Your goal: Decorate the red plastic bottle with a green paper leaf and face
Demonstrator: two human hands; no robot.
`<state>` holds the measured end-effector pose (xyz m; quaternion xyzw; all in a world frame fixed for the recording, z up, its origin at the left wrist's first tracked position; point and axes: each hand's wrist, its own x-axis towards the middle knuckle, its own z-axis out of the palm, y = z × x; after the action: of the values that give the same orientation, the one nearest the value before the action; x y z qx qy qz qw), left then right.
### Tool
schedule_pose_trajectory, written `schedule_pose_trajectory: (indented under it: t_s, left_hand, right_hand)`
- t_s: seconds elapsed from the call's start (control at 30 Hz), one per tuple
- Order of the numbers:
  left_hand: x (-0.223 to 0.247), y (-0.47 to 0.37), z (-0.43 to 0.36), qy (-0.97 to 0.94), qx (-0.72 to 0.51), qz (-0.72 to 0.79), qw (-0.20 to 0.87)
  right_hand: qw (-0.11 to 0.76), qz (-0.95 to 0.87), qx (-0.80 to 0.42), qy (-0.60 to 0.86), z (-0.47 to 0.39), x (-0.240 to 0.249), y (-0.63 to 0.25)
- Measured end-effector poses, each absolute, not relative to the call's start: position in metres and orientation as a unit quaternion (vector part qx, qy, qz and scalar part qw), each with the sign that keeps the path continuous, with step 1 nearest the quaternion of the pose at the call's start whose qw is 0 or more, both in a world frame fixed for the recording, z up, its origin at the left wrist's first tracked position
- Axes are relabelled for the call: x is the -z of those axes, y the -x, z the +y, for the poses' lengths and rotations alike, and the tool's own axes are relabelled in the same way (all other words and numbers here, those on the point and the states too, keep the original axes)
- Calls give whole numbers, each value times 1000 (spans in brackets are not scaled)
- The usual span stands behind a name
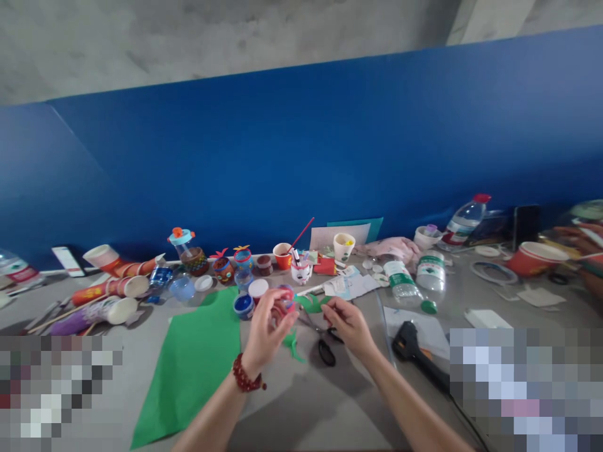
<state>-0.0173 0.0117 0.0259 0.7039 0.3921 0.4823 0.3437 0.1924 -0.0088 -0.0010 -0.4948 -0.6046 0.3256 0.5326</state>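
My left hand (267, 328), with a red beaded bracelet at its wrist, is wrapped round a small clear object with red and blue on it (285, 299). Close to its right, my right hand (346, 321) has its fingers pinched together; what they hold, if anything, is too small to name. Scissors with black handles (326, 353) lie on the table between the hands. Cut green pieces (294, 345) lie near my left hand, and another green piece (311, 304) is behind the scissors. A large green sheet (198, 364) covers the table to the left.
Paint jars (244, 304), decorated pots (223, 270) and a pen cup (301, 270) stand toward the blue partition (282, 157). Paper-cup tubes (103, 290) lie left. A glue gun (414, 351) and plastic bottles (431, 276) are right. Another person's hand (586, 242) shows at the right edge.
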Motion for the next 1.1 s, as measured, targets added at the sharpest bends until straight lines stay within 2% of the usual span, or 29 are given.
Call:
schedule_pose_trajectory:
  t_s: [0.07, 0.13, 0.37, 0.43, 0.53, 0.63, 0.77, 0.9, 1.0, 1.1]
  left_hand:
    - [-28, 13, 12, -675, -447, 385, 442]
    - [-28, 10, 14, -665, -415, 388, 485]
    - [-33, 7, 10, -670, -388, 407, 484]
    - [-34, 8, 7, -655, -393, 413, 497]
    - [-32, 10, 7, -629, -410, 411, 517]
    - [-25, 11, 9, -613, -426, 401, 531]
    - [-18, 7, 10, -598, -432, 397, 546]
    - [-17, 6, 7, -610, -415, 389, 552]
    - [-18, 7, 6, -613, -412, 385, 554]
    - [-19, 8, 7, -606, -416, 388, 557]
  right_hand:
    - [514, -627, -319, 491, -12, -3, -191]
    - [496, -647, -311, 489, -15, -8, -189]
    - [428, -688, -294, 506, -32, -22, -204]
    - [395, -699, -217, 556, -48, -17, -226]
    - [354, -660, -24, 663, -79, 3, -273]
    - [247, -618, 54, 744, -107, 31, -319]
    - [175, -621, 35, 763, -121, 50, -348]
    - [155, -634, -8, 757, -117, 44, -350]
    - [183, -618, -45, 764, -114, 39, -353]
    - [266, -576, -124, 763, -111, 40, -361]
